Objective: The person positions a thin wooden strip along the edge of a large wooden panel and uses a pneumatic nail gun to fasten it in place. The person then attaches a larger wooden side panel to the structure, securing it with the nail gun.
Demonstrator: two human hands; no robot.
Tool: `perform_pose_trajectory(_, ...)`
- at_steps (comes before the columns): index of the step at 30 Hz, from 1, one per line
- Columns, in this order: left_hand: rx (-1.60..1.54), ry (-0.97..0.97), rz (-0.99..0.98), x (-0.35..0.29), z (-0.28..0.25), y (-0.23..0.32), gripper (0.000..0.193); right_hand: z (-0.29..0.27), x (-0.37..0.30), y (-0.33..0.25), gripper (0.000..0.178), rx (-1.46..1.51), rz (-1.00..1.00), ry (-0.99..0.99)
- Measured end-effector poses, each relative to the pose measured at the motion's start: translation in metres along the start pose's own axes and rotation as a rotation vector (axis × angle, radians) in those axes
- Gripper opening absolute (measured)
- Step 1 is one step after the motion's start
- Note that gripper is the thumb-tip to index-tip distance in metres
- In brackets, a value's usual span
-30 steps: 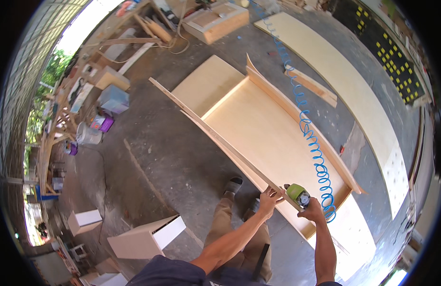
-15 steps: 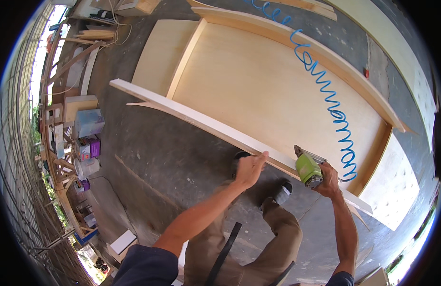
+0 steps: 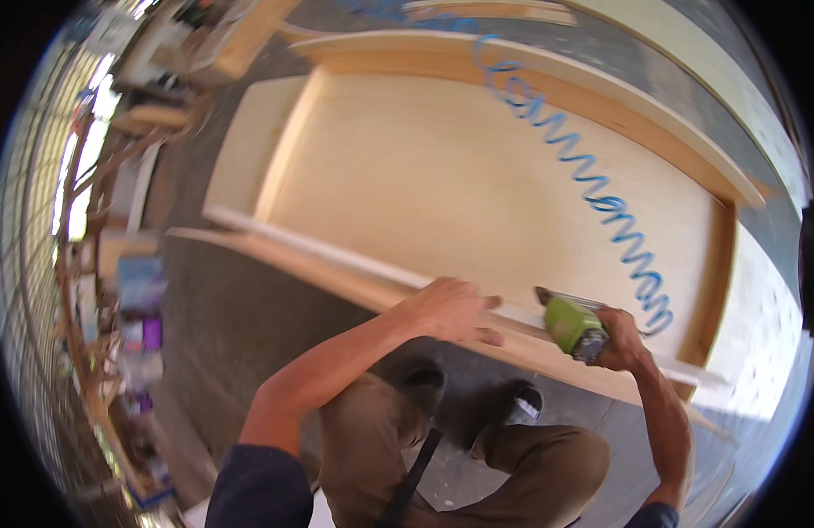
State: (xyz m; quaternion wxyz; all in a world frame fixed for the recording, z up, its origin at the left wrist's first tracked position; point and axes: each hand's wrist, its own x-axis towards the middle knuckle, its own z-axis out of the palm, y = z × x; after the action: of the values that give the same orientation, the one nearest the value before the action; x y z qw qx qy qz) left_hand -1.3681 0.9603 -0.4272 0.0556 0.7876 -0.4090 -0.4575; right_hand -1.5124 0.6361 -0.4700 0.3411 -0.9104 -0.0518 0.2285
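A pale wooden frame (image 3: 512,66) surrounds a plywood panel (image 3: 407,167) on the floor before me. Along its near side runs a long board with a white edge (image 3: 336,255), its wooden side face showing below. My left hand (image 3: 451,310) lies at this board's edge, near its middle, fingers apart and a little blurred. Further right, my right hand (image 3: 620,339) is closed round the handle of a green nail gun (image 3: 572,326). The gun's nose points left, over the near board. A coiled blue air hose (image 3: 600,202) stretches from near the gun across the panel to the far side.
Shelving with boxes (image 3: 141,282) and timber stands along the left, by a mesh wall (image 3: 29,238). Loose boards (image 3: 490,11) lie beyond the frame. A white speckled sheet (image 3: 750,352) is at the right. My shoes (image 3: 521,405) stand close to the near board.
The view has shifted and turned. The near board has tipped to show more of its side face. My left hand's pointing finger has given way to spread fingers. My right hand keeps the nail gun.
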Motion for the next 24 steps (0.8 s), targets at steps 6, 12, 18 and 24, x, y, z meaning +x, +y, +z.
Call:
perform_pose_trajectory(6, 0.03, 0.202, 0.089, 0.025, 0.056, -0.038, 0.071, 0.001, 0.015, 0.0, 0.052, 0.006, -0.045, -0.053)
perform_pose_trajectory(12, 0.027, 0.171, 0.147, 0.018, 0.062, -0.027, 0.057, 0.0, 0.073, 0.01, 0.046, -0.257, -0.086, 0.078)
perform_pose_trajectory(18, 0.056, 0.187, 0.228, 0.019, 0.08, -0.045, 0.059, 0.028, 0.15, 0.052, 0.042, -0.467, -0.211, 0.177)
perform_pose_trajectory(24, -0.18, 0.02, 0.171, 0.009, 0.071, -0.048, 0.054, 0.056, 0.186, 0.064, 0.057, -0.488, -0.234, 0.094)
